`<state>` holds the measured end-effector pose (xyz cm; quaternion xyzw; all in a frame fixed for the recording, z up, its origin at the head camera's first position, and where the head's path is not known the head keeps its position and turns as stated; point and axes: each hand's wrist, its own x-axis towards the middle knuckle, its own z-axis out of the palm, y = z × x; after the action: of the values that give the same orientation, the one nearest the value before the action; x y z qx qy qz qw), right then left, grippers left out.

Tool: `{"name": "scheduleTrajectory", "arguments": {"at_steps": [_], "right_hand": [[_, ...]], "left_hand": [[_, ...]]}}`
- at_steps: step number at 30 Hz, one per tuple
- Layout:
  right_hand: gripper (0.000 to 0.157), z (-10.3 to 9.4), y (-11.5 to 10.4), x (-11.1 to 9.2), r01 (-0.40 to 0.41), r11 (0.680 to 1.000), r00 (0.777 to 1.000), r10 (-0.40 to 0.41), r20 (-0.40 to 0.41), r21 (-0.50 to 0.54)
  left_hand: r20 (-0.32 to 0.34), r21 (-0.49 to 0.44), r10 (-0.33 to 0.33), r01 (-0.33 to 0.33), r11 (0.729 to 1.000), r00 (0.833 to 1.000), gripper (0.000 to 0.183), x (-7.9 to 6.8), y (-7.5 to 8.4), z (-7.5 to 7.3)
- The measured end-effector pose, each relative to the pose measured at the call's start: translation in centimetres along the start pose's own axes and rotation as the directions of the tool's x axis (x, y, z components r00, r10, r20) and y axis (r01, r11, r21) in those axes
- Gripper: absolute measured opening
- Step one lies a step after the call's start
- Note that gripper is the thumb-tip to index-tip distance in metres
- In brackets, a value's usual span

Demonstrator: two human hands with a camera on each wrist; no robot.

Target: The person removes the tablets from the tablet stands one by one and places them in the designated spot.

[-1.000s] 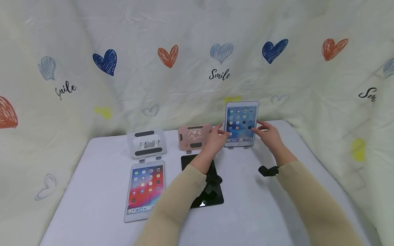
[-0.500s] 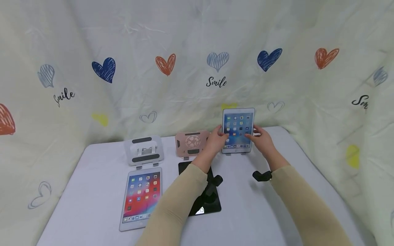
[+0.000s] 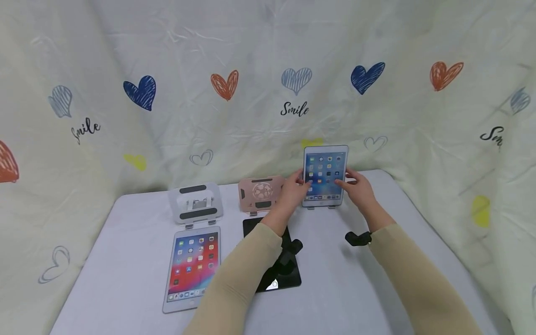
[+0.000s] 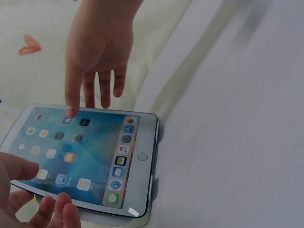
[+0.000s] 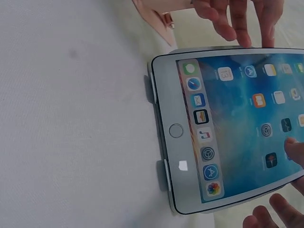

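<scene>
A white tablet (image 3: pixel 324 179) with a lit blue home screen leans upright on a stand at the back right. Most of that stand is hidden behind it, but its small lower clips (image 5: pixel 163 175) show under the tablet's bottom edge in the right wrist view. My left hand (image 3: pixel 294 190) holds the tablet's left side, thumb over the front and fingers at the edge. On the opposite side, my right hand (image 3: pixel 359 190) grips the right edge with its thumb on the screen (image 4: pixel 97 152) and its other fingers partly behind.
Left of the hands stand a pink stand (image 3: pixel 255 194) and a grey-white stand (image 3: pixel 197 204). A black tablet (image 3: pixel 289 274) lies under my left forearm; another white tablet (image 3: pixel 190 260) with a red-blue screen lies farther left. A heart-printed curtain (image 3: pixel 251 37) hangs behind the table (image 3: pixel 117 260).
My right thumb has come farther in over the screen, and the right hand has closed up to the tablet's edge. The head view has tilted slightly. The tablet stays on its stand.
</scene>
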<state>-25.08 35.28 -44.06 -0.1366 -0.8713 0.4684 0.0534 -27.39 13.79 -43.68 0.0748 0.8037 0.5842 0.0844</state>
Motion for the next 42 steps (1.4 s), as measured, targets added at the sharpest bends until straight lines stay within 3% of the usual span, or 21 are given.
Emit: {"name": "scheduleTrajectory", "arguments": {"at_steps": [4,9,12,21,31,42], "right_hand": [[0.073,-0.1,0.4,-0.1,0.026,1.000,0.999,-0.026,-0.018,-0.009],[0.066,-0.1,1.2,-0.2,0.073,0.997,0.996,-0.073,-0.056,-0.015],[0.060,0.2,1.5,-0.1,0.092,0.996,0.991,-0.092,-0.092,-0.012],[0.044,0.5,2.0,0.3,0.047,0.990,0.984,-0.023,-0.174,0.134],[0.042,0.7,2.5,0.4,0.086,0.968,0.979,-0.038,-0.199,0.237],[0.042,0.3,2.2,0.1,0.136,0.957,0.971,-0.079,-0.224,0.255]], "left_hand": [[-0.025,0.017,0.051,-0.051,0.999,0.998,0.057,-0.2,-0.4,0.5],[-0.126,0.104,0.112,-0.099,0.990,0.986,0.053,-0.5,-1.2,1.4],[-0.190,0.100,0.131,-0.113,0.989,0.973,0.050,-0.5,-1.7,1.9],[-0.308,0.104,0.168,-0.143,0.984,0.937,0.037,-0.1,-2.5,2.6],[-0.322,0.080,0.198,-0.182,0.980,0.926,0.033,0.1,-3.0,2.4],[-0.319,0.160,0.255,-0.214,0.964,0.913,0.032,0.0,-2.9,2.0]]}}
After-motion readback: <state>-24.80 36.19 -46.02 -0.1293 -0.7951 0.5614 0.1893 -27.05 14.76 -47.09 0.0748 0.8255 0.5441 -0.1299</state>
